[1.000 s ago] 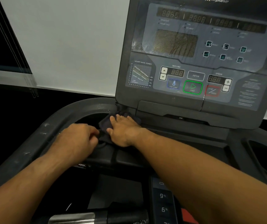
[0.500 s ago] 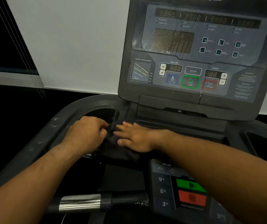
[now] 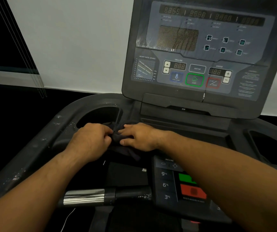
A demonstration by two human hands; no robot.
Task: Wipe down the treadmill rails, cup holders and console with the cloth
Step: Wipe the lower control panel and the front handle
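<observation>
The left hand (image 3: 90, 141) has its fingers curled in and pinches the left edge of the dark cloth (image 3: 127, 152). The right hand (image 3: 142, 137) lies on the same cloth with its fingers nearly straight. Its thumb is stretched out below them, and a fold of fabric shows between thumb and fingers. The fingertips of the two hands almost meet over the bunched cloth, which sits between them and trails out below the right hand towards the person.

Just beyond the left hand's knuckles is the left cup holder (image 3: 99, 116), a dark oval recess, and the cloth's far edge reaches its rim. To the outside of the left hand runs the left rail (image 3: 34, 148), flecked with pale spots. Beyond the right hand and above it stands the console (image 3: 201, 56), tilted back, with smears across its display. Far out past the right forearm lies the right cup holder (image 3: 271, 144).

Nearer the person than the hands, under the right forearm, sits a small control panel (image 3: 166, 183) with incline numbers. Below the left forearm is a handlebar (image 3: 84, 196) with a silver band.
</observation>
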